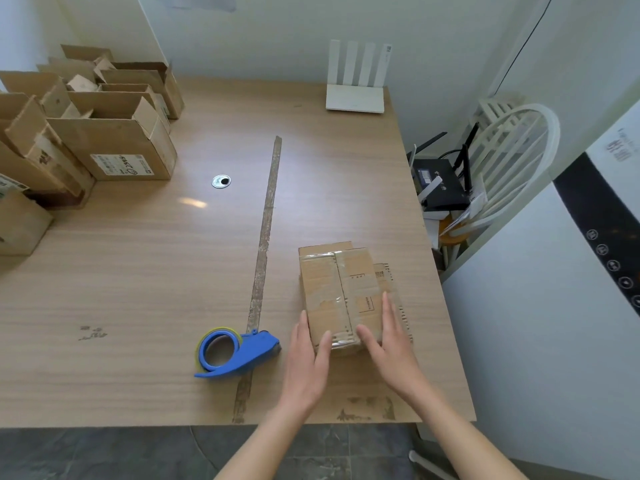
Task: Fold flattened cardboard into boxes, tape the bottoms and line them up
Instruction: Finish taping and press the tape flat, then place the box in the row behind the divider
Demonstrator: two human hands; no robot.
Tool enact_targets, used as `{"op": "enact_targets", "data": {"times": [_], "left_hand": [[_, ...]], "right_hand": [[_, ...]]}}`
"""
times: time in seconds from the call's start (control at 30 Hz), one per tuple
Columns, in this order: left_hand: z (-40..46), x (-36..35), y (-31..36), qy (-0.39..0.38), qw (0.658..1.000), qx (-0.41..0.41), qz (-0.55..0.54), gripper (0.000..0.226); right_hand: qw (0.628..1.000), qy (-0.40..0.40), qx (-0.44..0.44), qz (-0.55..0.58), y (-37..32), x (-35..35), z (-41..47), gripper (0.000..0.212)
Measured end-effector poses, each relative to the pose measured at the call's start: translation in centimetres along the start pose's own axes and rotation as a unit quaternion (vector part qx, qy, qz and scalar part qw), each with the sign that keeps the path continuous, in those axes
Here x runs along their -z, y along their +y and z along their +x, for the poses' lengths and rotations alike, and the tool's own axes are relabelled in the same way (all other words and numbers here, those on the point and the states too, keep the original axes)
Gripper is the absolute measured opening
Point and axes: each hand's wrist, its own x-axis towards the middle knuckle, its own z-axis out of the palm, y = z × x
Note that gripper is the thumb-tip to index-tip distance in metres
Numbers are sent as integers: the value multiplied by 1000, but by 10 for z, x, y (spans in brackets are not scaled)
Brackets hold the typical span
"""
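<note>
I see the taped cardboard box (341, 296) lying on the near right part of the wooden table (145, 271), taped bottom face up, its long axis running from near to far and leaning slightly left at the far end. Clear tape crosses that upper face, and a seam runs along the length of the box. My left hand (306, 362) rests against the near left corner of the box with straight, relaxed fingers and the thumb lying on the top edge; it grips nothing. My right hand (389, 341) lies flat on the near right part of the top, fingers straight and spread, pointing away from me. Just left of my left hand sits the blue tape dispenser (235, 353), its cutting nose pointing right toward the box, apart from it. A long worn strip (265, 244) marks the table from near to far, passing under the dispenser. At the far left stands a cluster of open cardboard boxes (86, 126), flaps up. A white router (356, 81) stands at the far edge, and a white chair (509, 161) is beyond the table's right side.
</note>
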Motion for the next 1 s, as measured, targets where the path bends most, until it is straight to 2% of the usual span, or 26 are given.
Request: {"op": "enact_targets", "data": {"times": [0.07, 0.13, 0.23, 0.37, 0.43, 0.5, 0.57, 0.63, 0.67, 0.7, 0.8, 0.87, 0.93, 1.0], "left_hand": [[0, -19, 11, -6, 989, 77, -126, 67], [1, -28, 14, 0, 971, 115, -211, 66], [5, -22, 9, -22, 962, 140, -235, 63], [12, 0, 12, -132, 956, 177, -193, 65], [18, 12, 21, -142, 963, 167, -157, 71], [28, 19, 28, -85, 974, 148, -148, 79], [35, 20, 35, -50, 981, 127, -141, 69], [37, 18, 38, -58, 983, 123, -120, 56], [37, 19, 41, -64, 983, 119, -121, 56], [39, 23, 45, -63, 984, 103, -130, 62], [51, 44, 73, -23, 987, 15, -161, 85], [54, 61, 110, -7, 979, -26, -203, 87], [52, 76, 145, -5, 961, -50, -271, 65], [46, 89, 172, -17, 940, -40, -338, 44]], "right_hand": [[993, -17, -25, 117, 6, -6, -1, 84], [981, -14, -43, 186, 7, -8, 0, 82], [966, -28, -73, 247, 2, -1, 0, 81], [964, -71, -96, 237, 5, 13, 3, 78], [971, -108, -92, 192, 5, 24, 10, 84], [978, -89, -85, 166, 2, 31, 19, 83], [977, -39, -123, 172, -7, 33, 27, 73], [984, -18, -119, 132, -16, 33, 30, 54], [989, -17, -110, 102, -20, 34, 32, 48], [990, -15, -103, 93, -26, 38, 34, 51], [985, -43, -49, 158, -58, 79, 42, 82], [973, -76, -12, 216, -94, 118, 47, 76], [954, -63, -14, 292, -131, 150, 48, 78], [941, -11, -24, 336, -154, 172, 48, 78]]}}
